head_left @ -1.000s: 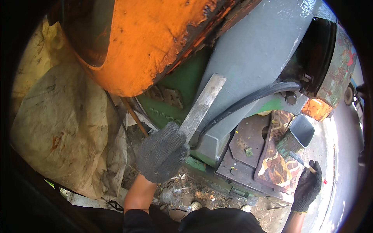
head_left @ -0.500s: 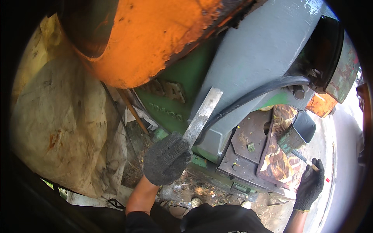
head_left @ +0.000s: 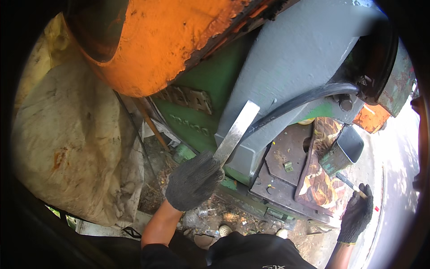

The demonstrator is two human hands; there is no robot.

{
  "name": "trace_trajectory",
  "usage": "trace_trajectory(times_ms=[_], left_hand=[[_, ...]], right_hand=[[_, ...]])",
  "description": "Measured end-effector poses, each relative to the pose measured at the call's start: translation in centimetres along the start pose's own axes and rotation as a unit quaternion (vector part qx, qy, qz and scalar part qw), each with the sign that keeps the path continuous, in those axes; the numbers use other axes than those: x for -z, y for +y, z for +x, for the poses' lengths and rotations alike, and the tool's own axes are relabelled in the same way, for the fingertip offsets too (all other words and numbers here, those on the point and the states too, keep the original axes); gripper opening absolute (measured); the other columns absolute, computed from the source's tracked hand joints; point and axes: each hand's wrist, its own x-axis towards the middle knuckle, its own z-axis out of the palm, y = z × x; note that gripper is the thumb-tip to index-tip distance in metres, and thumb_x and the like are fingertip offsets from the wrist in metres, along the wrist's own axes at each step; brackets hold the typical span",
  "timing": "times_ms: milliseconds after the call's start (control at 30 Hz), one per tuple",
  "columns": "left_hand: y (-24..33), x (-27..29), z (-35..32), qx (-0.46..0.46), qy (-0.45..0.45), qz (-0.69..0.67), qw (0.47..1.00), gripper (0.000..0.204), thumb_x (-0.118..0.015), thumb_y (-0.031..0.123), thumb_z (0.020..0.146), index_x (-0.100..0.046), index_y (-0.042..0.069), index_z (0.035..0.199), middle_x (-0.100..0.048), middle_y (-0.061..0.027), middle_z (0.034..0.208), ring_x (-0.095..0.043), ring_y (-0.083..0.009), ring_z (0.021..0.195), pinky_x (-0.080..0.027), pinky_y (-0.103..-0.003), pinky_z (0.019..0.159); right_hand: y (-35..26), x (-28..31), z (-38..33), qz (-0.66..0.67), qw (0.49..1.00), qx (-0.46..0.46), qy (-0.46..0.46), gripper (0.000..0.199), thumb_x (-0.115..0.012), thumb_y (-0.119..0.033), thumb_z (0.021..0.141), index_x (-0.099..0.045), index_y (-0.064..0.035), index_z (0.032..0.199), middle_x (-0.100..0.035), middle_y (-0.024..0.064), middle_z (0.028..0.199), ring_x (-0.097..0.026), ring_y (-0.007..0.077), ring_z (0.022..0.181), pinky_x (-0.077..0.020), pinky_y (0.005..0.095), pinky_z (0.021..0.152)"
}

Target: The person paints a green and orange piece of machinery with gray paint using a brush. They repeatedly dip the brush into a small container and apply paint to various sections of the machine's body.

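Note:
My left hand, in a dark grey knit glove, is closed around the lower end of a flat metal strip. The strip slants up and right in front of a grey-painted machine body, its far end bright; whether it touches the paint, I cannot tell. At the right, my gloved right hand grips a slim handle with a pale end. That handle runs up to a square-mouthed green metal container; whether the two are joined is unclear. Behind the strip, a black hose curves along the body.
Overhead at the left hangs a chipped orange metal panel, with a green casting beneath. A stained cloth sheet drapes at the left. Below the grey body lie a dark steel plate, patterned cloth and littered ground.
My left hand and the metal strip have shifted slightly right, and the strip's face now shines brighter. My right hand keeps its grip on the handle. The machine sits slightly differently in view.

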Motion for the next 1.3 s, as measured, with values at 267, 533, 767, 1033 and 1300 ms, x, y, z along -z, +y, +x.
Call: trace_trajectory(times_ms=[267,533,767,1033,1300], left_hand=[[0.4,1.1,-0.4,-0.122,0.025,0.114,0.986,0.037,-0.083,0.011,0.068,-0.077,0.013,0.105,-0.070,-0.0061,0.120,-0.066,-0.0296,0.115,-0.057,-0.044,0.092],[0.8,1.0,1.3,-0.149,0.019,0.103,0.983,0.032,-0.080,0.017,0.074,-0.077,0.015,0.105,-0.072,-0.0055,0.115,-0.068,-0.0288,0.111,-0.056,-0.041,0.095],[0.0,1.8,1.2,-0.141,-0.017,0.111,0.984,0.028,-0.079,0.016,0.076,-0.077,0.015,0.105,-0.073,-0.0051,0.112,-0.068,-0.0281,0.110,-0.056,-0.041,0.094],[0.2,2.9,1.6,-0.126,0.010,0.073,0.989,0.033,-0.079,0.018,0.076,-0.075,0.010,0.108,-0.070,-0.0124,0.116,-0.067,-0.0317,0.110,-0.055,-0.042,0.093],[-1.0,3.2,6.2,-0.260,-0.061,0.075,0.961,0.041,-0.077,0.019,0.071,-0.073,0.006,0.110,-0.069,-0.0148,0.115,-0.068,-0.0349,0.107,-0.058,-0.043,0.087]], right_hand=[[-0.8,-1.2,0.1,0.004,0.999,-0.019,-0.051,0.050,-0.045,-0.029,0.106,-0.047,0.0039,0.144,-0.051,0.0194,0.144,-0.045,0.0238,0.136,-0.0330,0.0360,0.114],[-0.2,-1.6,0.3,-0.079,0.996,0.020,-0.029,0.032,-0.057,-0.012,0.098,-0.060,-0.0035,0.129,-0.061,0.0093,0.135,-0.058,0.0229,0.123,-0.0456,0.0326,0.103],[-0.3,-1.4,0.1,-0.084,0.996,0.023,-0.035,0.034,-0.056,-0.016,0.100,-0.058,-0.0020,0.131,-0.059,0.0113,0.137,-0.056,0.0231,0.126,-0.0437,0.0335,0.105],[-2.0,-3.4,-0.7,0.004,0.997,-0.007,-0.073,0.045,-0.046,-0.022,0.105,-0.048,0.0037,0.142,-0.055,0.0172,0.140,-0.049,0.0206,0.131,-0.0404,0.0320,0.107],[-1.2,-3.7,-1.7,-0.091,0.993,0.064,-0.040,0.040,-0.056,0.000,0.097,-0.053,-0.0006,0.137,-0.066,0.0080,0.126,-0.063,0.0143,0.108,-0.0518,0.0242,0.088]])
